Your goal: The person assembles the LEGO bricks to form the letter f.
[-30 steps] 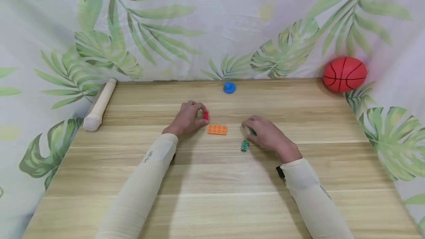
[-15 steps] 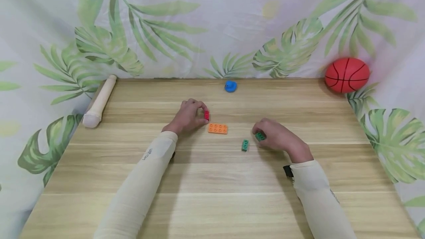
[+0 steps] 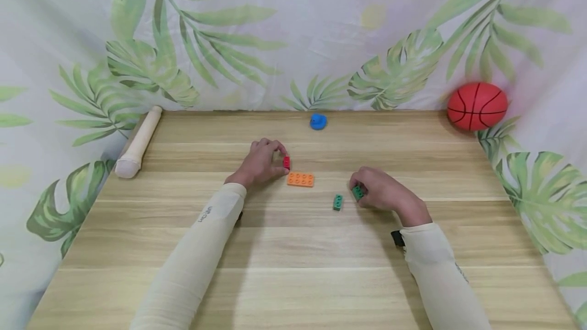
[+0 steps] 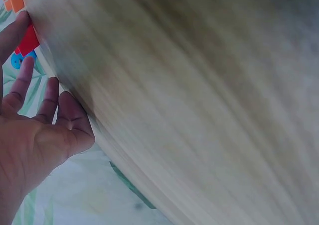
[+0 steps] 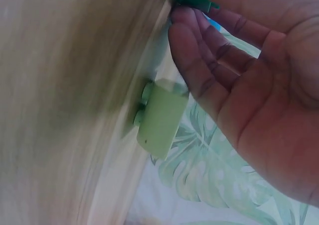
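Note:
My left hand point(image 3: 262, 162) pinches a small red brick point(image 3: 286, 162) between thumb and fingers, just behind the left end of an orange studded brick point(image 3: 300, 180) lying on the table. In the left wrist view the red brick point(image 4: 29, 40) shows beside the fingers. My right hand point(image 3: 379, 190) holds a small green brick point(image 3: 357, 193) at its fingertips, low over the table. A second green brick point(image 3: 337, 202) lies studs up to its left. The right wrist view also shows a pale green block point(image 5: 163, 118), studs toward the table, below the fingers; the head view hides it.
A blue toy duck point(image 3: 318, 121) sits at the table's back edge. A red toy basketball point(image 3: 477, 106) rests at the back right corner. Along the left edge lies a pale wooden stick with a thick end point(image 3: 141, 141). Leaf-printed cloth point(image 3: 312, 39) hangs behind the table.
My right hand has moved right and slightly nearer, away from the loose green brick. The green brick in its fingers has come into clearer view and turned. My left hand has barely moved.

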Motion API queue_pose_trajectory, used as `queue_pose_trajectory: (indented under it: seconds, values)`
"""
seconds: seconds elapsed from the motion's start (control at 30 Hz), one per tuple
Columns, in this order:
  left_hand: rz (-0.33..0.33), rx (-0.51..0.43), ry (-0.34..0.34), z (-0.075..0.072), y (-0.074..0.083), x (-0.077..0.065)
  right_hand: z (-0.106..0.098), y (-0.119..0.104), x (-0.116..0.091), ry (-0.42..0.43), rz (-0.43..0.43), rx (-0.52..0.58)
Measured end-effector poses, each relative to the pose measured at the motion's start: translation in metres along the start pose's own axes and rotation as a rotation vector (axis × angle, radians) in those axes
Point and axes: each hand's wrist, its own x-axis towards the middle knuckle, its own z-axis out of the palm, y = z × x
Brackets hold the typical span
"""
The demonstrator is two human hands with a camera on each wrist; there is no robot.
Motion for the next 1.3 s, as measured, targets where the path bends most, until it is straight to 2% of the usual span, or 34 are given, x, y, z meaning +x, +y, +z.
queue_pose_trajectory:
  seconds: [0.57,1.0,1.3]
  values:
    - [0.022,0.036,0.024,0.0044,0.0029,-0.0027,0.0072,-0.0017,0.0024,0.052,-0.005,-0.014]
    - [-0.006,0.041,0.011,0.0049,0.0026,-0.0031,0.0097,-0.0044,0.0053,0.049,0.016,0.008]
    - [-0.005,0.050,0.007,0.0038,0.0034,-0.0040,0.0035,-0.0064,0.0077,0.056,0.018,-0.005]
